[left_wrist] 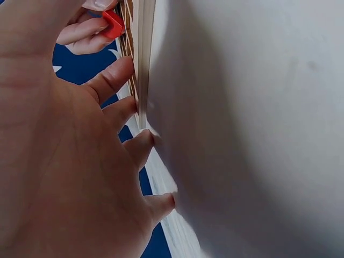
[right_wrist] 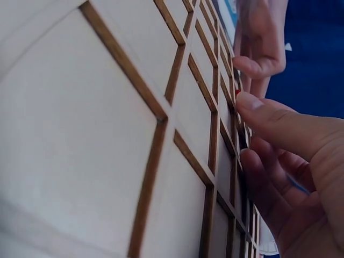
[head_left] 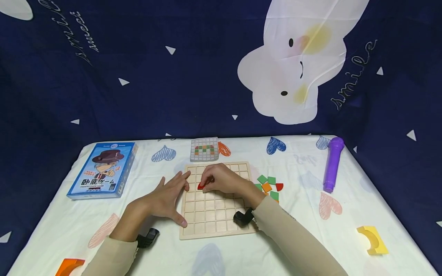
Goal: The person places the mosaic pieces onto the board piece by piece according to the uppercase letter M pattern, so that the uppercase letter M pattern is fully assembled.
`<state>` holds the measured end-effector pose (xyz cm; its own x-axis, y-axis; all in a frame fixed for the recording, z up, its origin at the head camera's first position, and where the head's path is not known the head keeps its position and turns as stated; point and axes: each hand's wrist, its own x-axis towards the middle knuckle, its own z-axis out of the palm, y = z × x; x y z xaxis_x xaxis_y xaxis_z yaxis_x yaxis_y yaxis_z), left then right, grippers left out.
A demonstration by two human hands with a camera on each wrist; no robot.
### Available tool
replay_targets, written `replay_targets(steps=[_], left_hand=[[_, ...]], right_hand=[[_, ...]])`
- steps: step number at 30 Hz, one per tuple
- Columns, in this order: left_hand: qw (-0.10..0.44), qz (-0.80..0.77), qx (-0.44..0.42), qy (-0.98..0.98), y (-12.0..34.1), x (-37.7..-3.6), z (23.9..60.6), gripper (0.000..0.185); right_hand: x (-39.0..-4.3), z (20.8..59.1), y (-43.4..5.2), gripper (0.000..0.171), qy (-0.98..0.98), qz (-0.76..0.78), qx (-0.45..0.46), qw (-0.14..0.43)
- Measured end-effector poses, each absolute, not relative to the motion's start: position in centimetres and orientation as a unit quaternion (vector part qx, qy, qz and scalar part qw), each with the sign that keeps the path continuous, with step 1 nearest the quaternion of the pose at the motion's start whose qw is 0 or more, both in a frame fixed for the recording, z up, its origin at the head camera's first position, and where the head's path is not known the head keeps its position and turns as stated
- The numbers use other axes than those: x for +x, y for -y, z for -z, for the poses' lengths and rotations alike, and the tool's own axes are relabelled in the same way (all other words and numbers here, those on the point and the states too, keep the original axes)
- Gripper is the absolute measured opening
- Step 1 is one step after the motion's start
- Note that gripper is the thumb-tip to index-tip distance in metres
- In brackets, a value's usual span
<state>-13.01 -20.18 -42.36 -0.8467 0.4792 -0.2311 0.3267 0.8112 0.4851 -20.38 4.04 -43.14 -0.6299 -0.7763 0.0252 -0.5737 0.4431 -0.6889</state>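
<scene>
A wooden grid board (head_left: 210, 216) lies on the cloth-covered table. My right hand (head_left: 221, 179) is over its upper left part and pinches a small red piece (head_left: 200, 186) between thumb and fingers. In the left wrist view the red piece (left_wrist: 112, 24) shows a notched, angular edge; in the right wrist view the thumb (right_wrist: 269, 115) hides nearly all of it. Along the board's left edge rests my left hand (head_left: 166, 198), fingers spread, with thumb and fingertips at the frame.
Green, orange and red pieces (head_left: 271, 180) lie loose right of the board. Behind it is a patterned grid card (head_left: 204, 149). A blue game box (head_left: 103, 170) stands at left, a purple microphone (head_left: 333, 165) at right. Yellow (head_left: 374, 240) and orange (head_left: 69, 266) arched blocks lie near the front.
</scene>
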Motion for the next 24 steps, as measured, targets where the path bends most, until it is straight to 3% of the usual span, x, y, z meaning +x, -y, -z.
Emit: replay_targets(steps=[24], left_hand=[[0.179,-0.228,0.222,-0.931,20.36,-13.15,42.11,0.091]], right_hand=[[-20.26,42.93,-3.74,0.010,-0.845,0.319,-0.399,0.159]])
